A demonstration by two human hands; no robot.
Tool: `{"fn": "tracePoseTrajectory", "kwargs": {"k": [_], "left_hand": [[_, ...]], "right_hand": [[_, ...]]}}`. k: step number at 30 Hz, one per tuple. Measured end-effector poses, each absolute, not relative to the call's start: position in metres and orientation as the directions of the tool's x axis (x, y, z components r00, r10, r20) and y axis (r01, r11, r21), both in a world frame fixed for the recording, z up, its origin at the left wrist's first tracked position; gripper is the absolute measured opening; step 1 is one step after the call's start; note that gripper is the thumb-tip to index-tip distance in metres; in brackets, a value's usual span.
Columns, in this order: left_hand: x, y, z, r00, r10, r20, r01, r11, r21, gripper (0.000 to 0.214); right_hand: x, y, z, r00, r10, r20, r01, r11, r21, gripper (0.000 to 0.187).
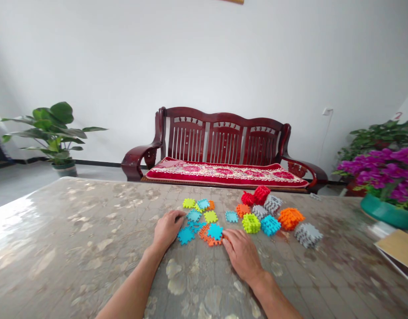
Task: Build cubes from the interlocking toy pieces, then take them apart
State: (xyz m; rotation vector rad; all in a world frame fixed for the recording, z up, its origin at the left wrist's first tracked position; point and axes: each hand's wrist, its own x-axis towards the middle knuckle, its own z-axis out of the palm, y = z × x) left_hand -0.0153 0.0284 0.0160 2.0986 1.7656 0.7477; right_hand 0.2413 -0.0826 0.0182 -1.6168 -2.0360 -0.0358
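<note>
My left hand (169, 228) rests on the table with loosely bent fingers, beside a flat blue jigsaw-edged tile (186, 235). Its fingertips point toward a light-blue tile (193, 215), and no piece shows in it. My right hand (242, 252) lies palm down, fingers stretched out, its tips at the edge of a blue tile (215, 231) that overlaps orange tiles (213, 242). Between and beyond both hands lie loose yellow-green tiles (211, 216) and another light-blue tile (231, 216). Whether the right fingertips press on a tile is hard to see.
Right of the tiles stand several blocks built from such pieces: yellow-green (251, 223), blue (270, 225), orange (291, 219), grey (308, 235) and red (262, 194). A teal flower pot (386, 212) and a brown notebook (398, 248) sit at the table's right. A wooden bench (225, 137) stands behind.
</note>
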Motion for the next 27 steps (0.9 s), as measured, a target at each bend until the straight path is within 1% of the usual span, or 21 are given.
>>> {"fn": "tracePoseTrajectory", "kwargs": {"k": [3,6,10,13,15,18,20,22,24,27], "left_hand": [[-0.015,0.029,0.016,0.112,0.975,0.194,0.823,-0.201,0.532,0.027],[-0.015,0.029,0.016,0.117,0.974,0.194,0.823,-0.205,0.53,0.027],[-0.015,0.029,0.017,0.121,0.974,0.19,0.818,-0.207,0.537,0.028],[-0.014,0.028,0.018,0.116,0.976,0.186,0.816,-0.2,0.543,0.028],[-0.014,0.028,0.018,0.117,0.975,0.191,0.811,-0.204,0.548,0.028],[-0.014,0.028,0.018,0.116,0.974,0.197,0.807,-0.208,0.553,0.028],[-0.014,0.028,0.017,0.114,0.973,0.201,0.806,-0.209,0.554,0.027],[-0.014,0.027,0.018,0.112,0.972,0.206,0.803,-0.211,0.557,0.027],[-0.013,0.026,0.019,0.108,0.972,0.206,0.801,-0.208,0.561,0.027],[-0.013,0.024,0.021,0.105,0.974,0.203,0.799,-0.204,0.565,0.027]], "right_hand": [[0.241,-0.083,0.02,-0.185,0.888,0.421,0.884,0.337,-0.324,0.024],[0.24,-0.084,0.019,-0.175,0.86,0.479,0.879,0.355,-0.317,0.023],[0.239,-0.084,0.015,-0.149,0.817,0.557,0.894,0.353,-0.277,0.022],[0.237,-0.086,0.015,-0.203,0.807,0.554,0.885,0.393,-0.248,0.023],[0.233,-0.086,0.016,-0.211,0.817,0.537,0.877,0.401,-0.264,0.023],[0.226,-0.076,0.02,-0.121,0.861,0.493,0.883,0.321,-0.342,0.024],[0.218,-0.065,0.024,-0.025,0.9,0.434,0.892,0.217,-0.398,0.028],[0.209,-0.051,0.031,0.062,0.929,0.365,0.898,0.108,-0.426,0.034],[0.199,-0.036,0.038,0.117,0.944,0.31,0.909,0.024,-0.417,0.041],[0.187,-0.018,0.047,0.138,0.954,0.264,0.94,-0.043,-0.338,0.049]]}}
